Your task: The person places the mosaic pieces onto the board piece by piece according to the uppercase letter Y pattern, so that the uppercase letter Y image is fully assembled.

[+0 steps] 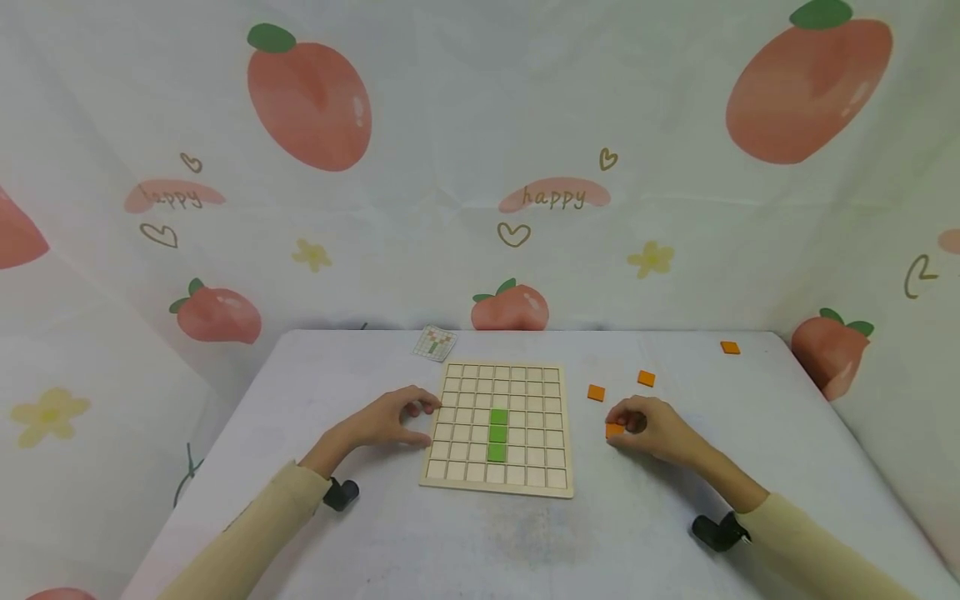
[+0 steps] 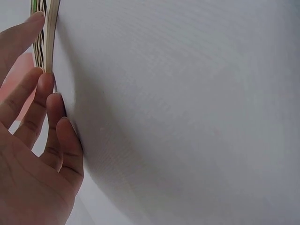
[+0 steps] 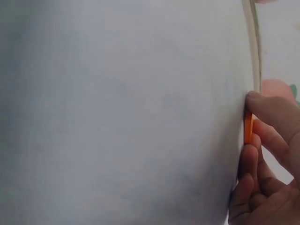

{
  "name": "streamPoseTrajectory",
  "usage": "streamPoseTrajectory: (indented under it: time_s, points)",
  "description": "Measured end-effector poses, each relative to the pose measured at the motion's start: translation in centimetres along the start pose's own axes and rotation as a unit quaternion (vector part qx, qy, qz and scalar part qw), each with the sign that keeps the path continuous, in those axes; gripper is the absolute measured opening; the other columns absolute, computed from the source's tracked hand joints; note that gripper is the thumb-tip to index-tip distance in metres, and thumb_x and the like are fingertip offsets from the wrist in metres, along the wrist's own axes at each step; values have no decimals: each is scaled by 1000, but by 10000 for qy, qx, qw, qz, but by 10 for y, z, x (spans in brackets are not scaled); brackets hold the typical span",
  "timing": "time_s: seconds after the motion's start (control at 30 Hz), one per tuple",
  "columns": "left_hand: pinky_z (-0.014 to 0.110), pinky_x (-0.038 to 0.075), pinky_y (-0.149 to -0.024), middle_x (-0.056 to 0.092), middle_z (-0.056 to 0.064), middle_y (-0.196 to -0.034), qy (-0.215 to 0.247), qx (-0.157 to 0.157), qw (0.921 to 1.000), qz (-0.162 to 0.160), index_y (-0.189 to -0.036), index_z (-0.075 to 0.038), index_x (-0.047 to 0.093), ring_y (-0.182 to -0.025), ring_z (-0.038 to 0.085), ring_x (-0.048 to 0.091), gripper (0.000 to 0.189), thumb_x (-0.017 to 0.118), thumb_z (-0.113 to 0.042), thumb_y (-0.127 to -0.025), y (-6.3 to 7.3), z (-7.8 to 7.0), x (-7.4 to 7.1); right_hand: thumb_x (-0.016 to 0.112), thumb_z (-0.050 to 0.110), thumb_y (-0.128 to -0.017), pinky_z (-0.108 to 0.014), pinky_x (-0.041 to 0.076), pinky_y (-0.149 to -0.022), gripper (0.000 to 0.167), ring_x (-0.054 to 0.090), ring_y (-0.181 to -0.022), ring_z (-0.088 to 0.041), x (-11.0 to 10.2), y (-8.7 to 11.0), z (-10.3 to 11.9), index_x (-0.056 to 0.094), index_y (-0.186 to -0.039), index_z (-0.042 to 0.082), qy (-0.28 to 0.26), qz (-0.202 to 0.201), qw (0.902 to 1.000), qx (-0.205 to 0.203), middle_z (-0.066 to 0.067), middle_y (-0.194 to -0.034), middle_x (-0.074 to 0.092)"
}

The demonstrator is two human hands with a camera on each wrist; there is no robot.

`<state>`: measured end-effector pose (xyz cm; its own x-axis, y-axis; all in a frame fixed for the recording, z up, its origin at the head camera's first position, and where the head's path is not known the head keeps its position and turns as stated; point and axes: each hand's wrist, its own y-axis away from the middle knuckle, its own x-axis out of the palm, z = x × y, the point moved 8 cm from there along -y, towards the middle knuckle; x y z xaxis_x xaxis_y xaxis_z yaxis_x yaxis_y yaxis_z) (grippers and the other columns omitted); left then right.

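A square wooden grid board (image 1: 529, 492) lies flat on the table, with three green tiles (image 1: 497, 433) in a column in its cells. At the board's left edge is my left hand (image 1: 393, 417), thumb and fingers spread apart with their tips on the rim; the left wrist view also shows these fingers (image 2: 44, 84) at the board's side. To the right of the board, my right hand (image 1: 651, 429) pinches an orange square tile (image 1: 614, 430) between thumb and fingers, low at the tabletop. The right wrist view shows this tile (image 3: 248, 127) edge-on.
Two loose orange tiles (image 1: 596, 392) lie beyond the right hand, and another orange tile (image 1: 730, 347) is near the far right corner. A small pattern card (image 1: 435, 342) rests behind the board. A fruit-printed curtain (image 1: 420, 250) hangs behind the table.
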<state>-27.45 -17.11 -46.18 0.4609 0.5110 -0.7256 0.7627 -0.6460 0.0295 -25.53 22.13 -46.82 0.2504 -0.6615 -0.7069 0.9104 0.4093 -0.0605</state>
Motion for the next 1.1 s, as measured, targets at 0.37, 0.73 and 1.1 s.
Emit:
streamPoseTrajectory:
  time_s: [0.37, 0.73, 1.1]
  points:
    - [42, 46, -95, 60, 3, -116, 0, 11, 10000, -17, -133, -5, 60, -106, 23, 56, 58, 86, -22, -84, 0, -1, 0, 85, 14, -84, -24, 45, -65, 21, 54, -77, -14, -3, -4, -7, 72, -100, 8, -608, 440, 9971, -89, 0, -85, 59]
    - [41, 47, -94, 60, 2, -114, -53, -28, 10000, -16, -133, -5, 60, -104, 22, 57, 57, 86, -20, -84, -1, -2, -1, 81, 8, -87, -24, 48, -70, 20, 56, -82, -16, -4, -6, -3, 72, -104, 4, -1045, 618, 9923, -236, -2, -94, 65]
    - [42, 48, -93, 59, 1, -112, -41, -41, 10000, -33, -132, -6, 61, -103, 21, 57, 54, 86, -19, -85, -3, 1, -1, 80, 9, -89, -27, 52, -73, 20, 61, -82, -18, 4, -29, 25, 74, -106, 3, -1028, 534, 9911, -661, -2, -97, 69]
